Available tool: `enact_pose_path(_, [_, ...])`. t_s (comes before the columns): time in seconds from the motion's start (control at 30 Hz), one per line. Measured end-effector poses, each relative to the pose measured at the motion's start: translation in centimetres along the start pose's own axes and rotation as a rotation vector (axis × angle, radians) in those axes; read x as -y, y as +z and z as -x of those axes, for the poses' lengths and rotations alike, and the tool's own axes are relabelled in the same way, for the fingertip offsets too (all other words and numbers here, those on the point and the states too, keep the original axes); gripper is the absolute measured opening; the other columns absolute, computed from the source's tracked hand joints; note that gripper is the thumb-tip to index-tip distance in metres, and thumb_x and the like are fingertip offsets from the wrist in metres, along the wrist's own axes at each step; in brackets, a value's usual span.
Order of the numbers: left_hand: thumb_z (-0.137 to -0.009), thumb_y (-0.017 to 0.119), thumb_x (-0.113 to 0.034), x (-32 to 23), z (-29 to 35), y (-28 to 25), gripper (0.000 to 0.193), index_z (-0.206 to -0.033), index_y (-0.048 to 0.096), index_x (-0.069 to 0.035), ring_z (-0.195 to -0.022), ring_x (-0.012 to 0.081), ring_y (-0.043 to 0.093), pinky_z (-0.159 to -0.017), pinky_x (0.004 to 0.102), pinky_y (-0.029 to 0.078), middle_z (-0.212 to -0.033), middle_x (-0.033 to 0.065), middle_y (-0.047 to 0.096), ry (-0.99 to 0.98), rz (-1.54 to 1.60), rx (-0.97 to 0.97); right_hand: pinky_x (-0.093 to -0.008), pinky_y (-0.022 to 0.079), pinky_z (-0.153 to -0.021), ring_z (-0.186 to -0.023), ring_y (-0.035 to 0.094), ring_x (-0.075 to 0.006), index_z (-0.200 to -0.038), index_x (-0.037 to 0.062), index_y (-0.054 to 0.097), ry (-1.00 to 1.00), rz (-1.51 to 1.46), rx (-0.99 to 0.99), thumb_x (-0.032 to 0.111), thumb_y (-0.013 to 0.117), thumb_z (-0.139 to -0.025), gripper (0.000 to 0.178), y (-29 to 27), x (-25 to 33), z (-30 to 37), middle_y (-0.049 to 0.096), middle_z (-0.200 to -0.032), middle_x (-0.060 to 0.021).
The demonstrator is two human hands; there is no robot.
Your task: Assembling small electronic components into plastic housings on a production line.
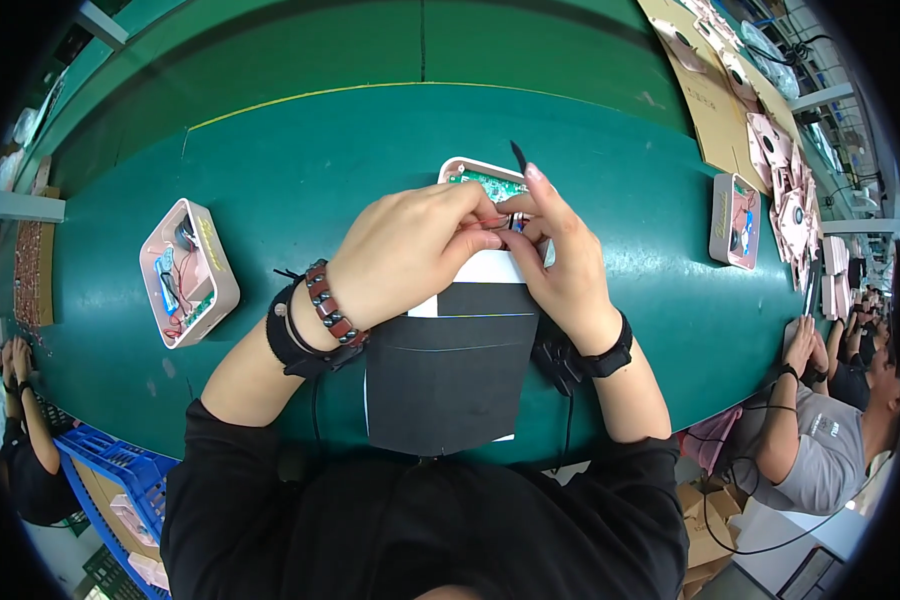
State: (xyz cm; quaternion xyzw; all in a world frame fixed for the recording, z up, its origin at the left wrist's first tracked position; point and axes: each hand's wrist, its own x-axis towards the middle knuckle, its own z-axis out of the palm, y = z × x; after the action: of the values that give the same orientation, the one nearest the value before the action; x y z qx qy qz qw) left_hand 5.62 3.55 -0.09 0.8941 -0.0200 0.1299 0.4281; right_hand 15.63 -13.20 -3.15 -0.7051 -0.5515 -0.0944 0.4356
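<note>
In front of me a pale pink plastic casing point(452, 165) holds a green circuit board point(495, 185). My left hand point(410, 230) reaches over its near left part, thumb and fingertips pinched on thin reddish wires point(485, 222). At the right side, my right hand point(570, 250) has its fingers curled close to the left fingertips. A slim black pointed tool point(518, 156) sticks up from among the right fingers; its lower part is hidden. The casing's near part is mostly covered by both hands. Below them lies a black sheet point(450, 370) over white material point(490, 268).
Left on the green table point(300, 170) stands an open pink casing point(222, 265) with wires and a blue part. A similar casing point(735, 222) sits at the right. Pink panels point(785, 190) lie on cardboard point(705, 120). A blue crate point(120, 470) is lower left. Other people point(820, 440) work at both sides.
</note>
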Motion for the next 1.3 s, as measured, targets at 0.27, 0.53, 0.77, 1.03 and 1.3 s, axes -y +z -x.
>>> enact_pose_path(0.27, [-0.086, 0.067, -0.023, -0.4, -0.1, 0.0, 0.016, -0.087, 0.061, -0.008, -0.07, 0.0251, 0.065, -0.056, 0.035, 0.05, -0.083, 0.006, 0.065, 0.052, -0.196, -0.037, -0.03, 0.048, -0.059, -0.069, 0.064, -0.0195, -0.139, 0.0075, 0.046, -0.015, 0.073, -0.049, -0.009, 0.072, -0.073, 0.072, 0.6, -0.1, 0.3, 0.068, -0.083, -0.0076])
enact_pose_path(0.53, [-0.085, 0.066, -0.018, 0.2, 0.1, 0.2, 0.009, -0.082, 0.062, -0.01, -0.065, 0.0226, 0.065, -0.052, 0.0333, 0.049, -0.08, 0.004, 0.064, 0.153, -0.416, -0.101, -0.0307, 0.049, -0.067, -0.067, 0.062, -0.0192, -0.138, 0.0061, 0.045, -0.041, 0.187, 0.078, -0.012, 0.071, -0.072, 0.074, -0.7, 1.1, -0.3, 0.066, -0.082, -0.0082])
enact_pose_path(0.77, [-0.084, 0.066, -0.014, 0.5, 0.1, 0.3, 0.007, -0.081, 0.061, -0.01, -0.061, 0.0226, 0.064, -0.048, 0.0328, 0.047, -0.077, 0.0037, 0.062, 0.17, -0.478, -0.07, -0.0286, 0.047, -0.068, -0.069, 0.058, -0.0164, -0.135, 0.0053, 0.048, 0.036, 0.1, 0.066, -0.009, 0.071, -0.075, 0.066, -1.0, 1.1, -0.5, 0.064, -0.087, -0.0074])
enact_pose_path(1.03, [-0.085, 0.065, -0.014, 0.4, 0.0, 0.4, 0.008, -0.081, 0.06, -0.009, -0.061, 0.0229, 0.063, -0.049, 0.033, 0.047, -0.077, 0.0037, 0.061, 0.154, -0.39, -0.069, -0.0247, 0.044, -0.07, -0.075, 0.054, -0.0101, -0.106, 0.0004, 0.064, 0.381, -0.21, 0.024, -0.002, 0.069, -0.083, 0.023, -1.2, 0.5, 0.3, 0.055, -0.08, -0.0027])
enact_pose_path(1.3, [-0.087, 0.064, -0.016, 0.7, 0.0, 0.8, 0.009, -0.083, 0.061, -0.009, -0.066, 0.0222, 0.065, -0.051, 0.0326, 0.049, -0.078, 0.0032, 0.062, 0.14, -0.38, -0.087, -0.0222, 0.044, -0.069, -0.079, 0.054, -0.0094, -0.09, -0.0008, 0.066, 0.511, -0.328, -0.119, 0.001, 0.069, -0.085, 0.006, 0.2, 2.2, 0.3, 0.053, -0.095, -0.0045])
